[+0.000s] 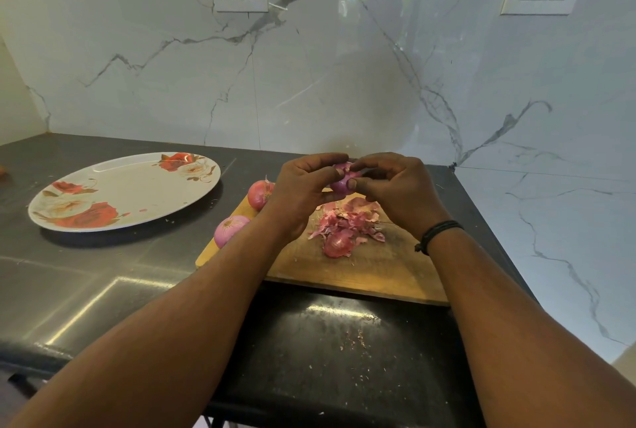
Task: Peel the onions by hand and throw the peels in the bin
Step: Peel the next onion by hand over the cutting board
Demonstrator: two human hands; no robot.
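Observation:
A small purple onion (341,183) is held in the air above the wooden cutting board (358,269). My left hand (299,193) grips it from the left with curled fingers. My right hand (395,183) pinches at its top and right side with thumb and fingertips. A heap of pink peels (344,224) lies on the board below the hands. Two more onions rest at the board's left edge: an unpeeled one (260,194) and a paler one (229,228) nearer me. No bin is in view.
A white oval plate (137,193) with red flowers lies on the dark counter to the left. Marble walls with two sockets close off the back and right. Small peel flakes (354,340) dot the counter near the front edge.

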